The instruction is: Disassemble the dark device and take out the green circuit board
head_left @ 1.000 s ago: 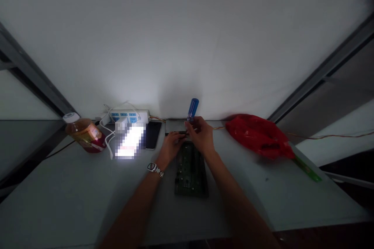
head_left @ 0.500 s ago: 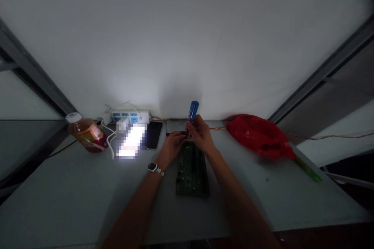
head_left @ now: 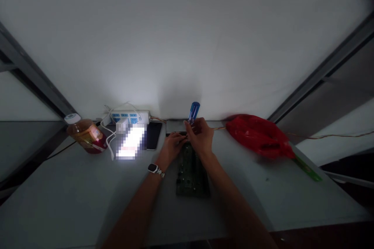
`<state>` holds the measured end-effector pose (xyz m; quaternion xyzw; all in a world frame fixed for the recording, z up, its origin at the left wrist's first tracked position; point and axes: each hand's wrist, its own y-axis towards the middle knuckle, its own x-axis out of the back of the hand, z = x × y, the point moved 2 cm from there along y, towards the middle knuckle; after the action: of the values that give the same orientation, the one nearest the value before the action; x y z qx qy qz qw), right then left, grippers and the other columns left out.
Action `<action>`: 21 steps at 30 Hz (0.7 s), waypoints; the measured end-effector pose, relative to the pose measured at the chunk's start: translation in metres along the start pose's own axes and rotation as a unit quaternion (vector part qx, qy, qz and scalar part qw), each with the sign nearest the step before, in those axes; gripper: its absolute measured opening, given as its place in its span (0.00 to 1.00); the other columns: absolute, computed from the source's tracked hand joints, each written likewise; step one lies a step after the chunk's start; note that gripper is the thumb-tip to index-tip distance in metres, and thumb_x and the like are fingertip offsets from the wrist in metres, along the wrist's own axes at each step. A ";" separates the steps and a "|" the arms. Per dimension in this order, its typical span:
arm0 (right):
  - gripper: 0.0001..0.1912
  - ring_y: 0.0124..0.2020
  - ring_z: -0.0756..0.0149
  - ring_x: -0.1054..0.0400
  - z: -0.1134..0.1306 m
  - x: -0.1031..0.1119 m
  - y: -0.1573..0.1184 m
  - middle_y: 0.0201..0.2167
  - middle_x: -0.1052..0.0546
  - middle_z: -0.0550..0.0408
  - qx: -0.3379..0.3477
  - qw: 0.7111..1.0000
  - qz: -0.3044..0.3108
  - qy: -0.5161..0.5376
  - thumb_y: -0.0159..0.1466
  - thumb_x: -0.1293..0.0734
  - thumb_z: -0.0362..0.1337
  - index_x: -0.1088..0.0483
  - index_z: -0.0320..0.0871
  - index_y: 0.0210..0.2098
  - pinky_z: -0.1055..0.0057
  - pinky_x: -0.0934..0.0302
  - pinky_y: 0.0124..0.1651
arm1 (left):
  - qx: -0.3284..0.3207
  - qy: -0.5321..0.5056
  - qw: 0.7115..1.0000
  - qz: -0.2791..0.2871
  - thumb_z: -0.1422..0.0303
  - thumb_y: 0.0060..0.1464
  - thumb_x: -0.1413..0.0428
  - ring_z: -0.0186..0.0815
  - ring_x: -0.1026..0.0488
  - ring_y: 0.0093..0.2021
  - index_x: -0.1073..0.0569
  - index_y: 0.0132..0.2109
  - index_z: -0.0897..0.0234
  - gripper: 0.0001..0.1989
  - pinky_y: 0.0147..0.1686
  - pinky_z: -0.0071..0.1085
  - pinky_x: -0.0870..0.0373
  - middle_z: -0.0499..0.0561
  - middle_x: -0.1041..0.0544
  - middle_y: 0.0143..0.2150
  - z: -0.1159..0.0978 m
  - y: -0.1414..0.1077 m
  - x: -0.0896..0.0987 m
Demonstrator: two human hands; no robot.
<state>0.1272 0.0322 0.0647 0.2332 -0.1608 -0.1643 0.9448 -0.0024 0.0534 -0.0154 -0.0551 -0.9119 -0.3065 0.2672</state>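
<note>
Far on the left, there's the bottle [head_left: 86,136] on the table [head_left: 67,202], then the power strip [head_left: 125,118], then a dark phone [head_left: 154,136]. Into the middle: the left hand [head_left: 171,148], fingers bent at the far end of the green board [head_left: 189,179], and whether they grip it, I can't tell. Board's flat between the forearms. Above its far end, the screwdriver [head_left: 194,111], blue handle up, tip hidden, pinched by the right hand [head_left: 202,136]! Right of that, a red bag [head_left: 257,134].
</note>
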 end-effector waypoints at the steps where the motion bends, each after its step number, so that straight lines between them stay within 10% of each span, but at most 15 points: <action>1: 0.16 0.21 0.67 0.29 0.002 0.000 0.000 0.25 0.24 0.57 0.007 1.000 0.002 -0.011 0.62 0.33 0.52 0.36 0.47 0.33 0.72 0.35 0.25 | 0.001 0.000 1.000 -0.001 0.68 0.60 0.43 0.40 0.25 0.43 0.18 0.42 0.60 0.08 0.45 0.38 0.27 0.54 0.19 0.39 0.000 0.000 0.000; 14: 0.14 0.26 0.67 0.29 -0.006 0.006 0.010 0.29 0.24 0.55 0.011 0.990 0.128 0.063 0.66 0.37 0.50 0.34 0.45 0.36 0.74 0.35 0.25 | 0.000 -0.032 0.999 0.034 0.70 0.63 0.47 0.39 0.24 0.44 0.21 0.47 0.61 0.11 0.47 0.36 0.28 0.53 0.19 0.42 -0.011 0.005 0.006; 21: 0.14 0.27 0.65 0.28 -0.022 0.004 0.006 0.27 0.23 0.55 -0.013 0.998 0.056 0.038 0.58 0.29 0.48 0.28 0.44 0.32 0.72 0.34 0.27 | -0.014 -0.001 1.000 -0.005 0.66 0.63 0.45 0.40 0.25 0.40 0.19 0.43 0.59 0.10 0.44 0.36 0.29 0.52 0.18 0.39 -0.007 0.004 0.003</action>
<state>0.1406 0.0437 0.0500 0.2178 -0.1353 -0.1042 0.9609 -0.0003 0.0522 -0.0068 -0.0544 -0.9081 -0.3202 0.2642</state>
